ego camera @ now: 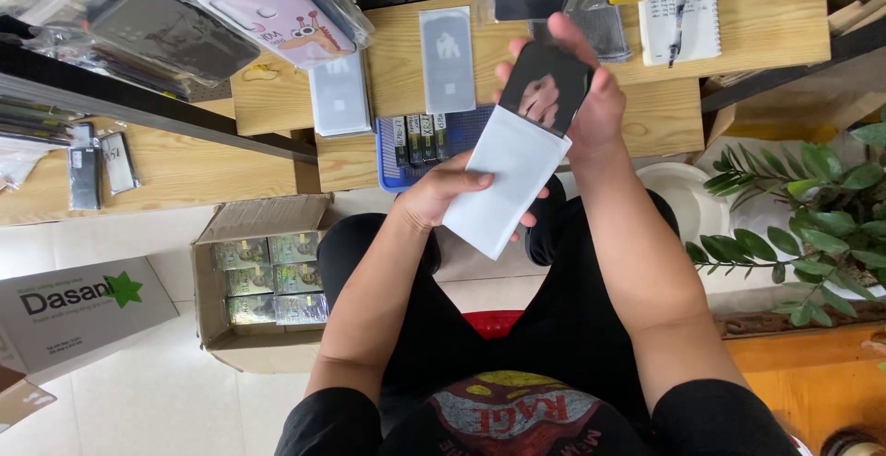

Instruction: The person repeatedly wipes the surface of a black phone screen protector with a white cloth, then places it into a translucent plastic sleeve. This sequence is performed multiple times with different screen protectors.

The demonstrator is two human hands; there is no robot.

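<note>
Glass panel (544,87), black and glossy with rounded corners, sits partway inside a white sleeve (506,179) and projects from the sleeve's upper end; both are held in the air above the lap, in front of the wooden desk (757,22). Right hand (595,105) is closed around the panel's upper part, with fingers behind it and fingertips showing at its top and left edges. Left hand (443,193) is closed on the sleeve's lower left side, thumb on the front face and fingers underneath, their tips showing just past the right edge. Panel surface reflects light; the sleeve is plain and tilts down toward the left. Beyond the hands, a blue tray (392,165) on the desk holds a row of small upright packs. Two flat clear-wrapped packs (448,59) lie on the desk just behind the tray. A notebook (678,18) with a pen lies at the desk's right end, well apart from the hands. An open cardboard box (263,281) on the floor to the left holds stacked shiny green packets. A second, closed box (78,313) lies further left. A green plant (812,225) stands at the right, near a white round dish (683,198). Phone cases in plastic bags (277,13) hang at upper left.
</note>
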